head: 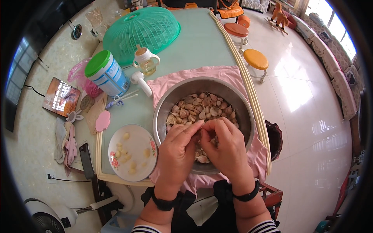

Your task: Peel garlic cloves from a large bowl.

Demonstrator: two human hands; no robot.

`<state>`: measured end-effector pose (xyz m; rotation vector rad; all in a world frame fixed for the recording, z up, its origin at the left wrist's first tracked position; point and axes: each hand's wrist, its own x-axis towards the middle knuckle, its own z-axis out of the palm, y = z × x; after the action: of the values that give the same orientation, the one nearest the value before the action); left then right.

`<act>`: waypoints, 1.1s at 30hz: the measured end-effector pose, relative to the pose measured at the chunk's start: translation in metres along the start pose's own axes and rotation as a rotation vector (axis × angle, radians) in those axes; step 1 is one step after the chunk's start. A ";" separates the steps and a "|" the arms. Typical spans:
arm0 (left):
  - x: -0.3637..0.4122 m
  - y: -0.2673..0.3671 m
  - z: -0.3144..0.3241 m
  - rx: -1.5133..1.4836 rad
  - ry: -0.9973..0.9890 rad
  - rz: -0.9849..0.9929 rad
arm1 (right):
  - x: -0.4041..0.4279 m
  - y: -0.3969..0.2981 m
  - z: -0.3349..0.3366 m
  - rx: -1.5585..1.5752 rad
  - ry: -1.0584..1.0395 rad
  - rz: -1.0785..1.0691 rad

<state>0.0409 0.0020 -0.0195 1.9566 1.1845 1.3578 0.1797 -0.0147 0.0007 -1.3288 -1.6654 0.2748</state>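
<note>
My left hand [178, 145] and my right hand [225, 145] meet fingertip to fingertip over a large stainless steel basin [158, 122]. Pinched between them is a small thing, apparently a garlic clove, almost wholly hidden by the fingers. Many unpeeled garlic cloves [204, 106] with pinkish-white skins cover the basin's bottom. Closer to me in the basin, loose pale skins and a clove [202, 158] show between my wrists. Left of the basin stands a white plate with red flowers [140, 171], and several peeled garlic cloves [124, 154] lie scattered on it.
The basin rests on a pink cloth [201, 71] on a glass-topped table [201, 38]. A green mesh food cover [142, 32], baby bottle [147, 62], green-lidded tub [107, 74] and small white handheld fan [141, 83] stand or lie beyond the plate. Stools [256, 59] are at right.
</note>
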 end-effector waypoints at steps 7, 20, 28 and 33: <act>-0.004 0.010 -0.002 -0.599 0.000 -0.450 | 0.000 0.000 -0.001 0.102 0.078 0.182; 0.001 0.006 -0.004 -0.841 0.070 -0.480 | 0.002 0.005 -0.014 0.644 0.084 0.524; -0.003 0.003 -0.001 -0.629 0.066 -0.252 | -0.002 -0.007 -0.004 0.715 -0.135 0.564; -0.002 0.001 -0.001 -0.580 0.082 -0.284 | -0.002 -0.001 -0.009 0.785 -0.142 0.603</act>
<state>0.0403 0.0001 -0.0195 1.2887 0.9208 1.4346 0.1856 -0.0203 0.0048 -1.1569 -1.0228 1.2579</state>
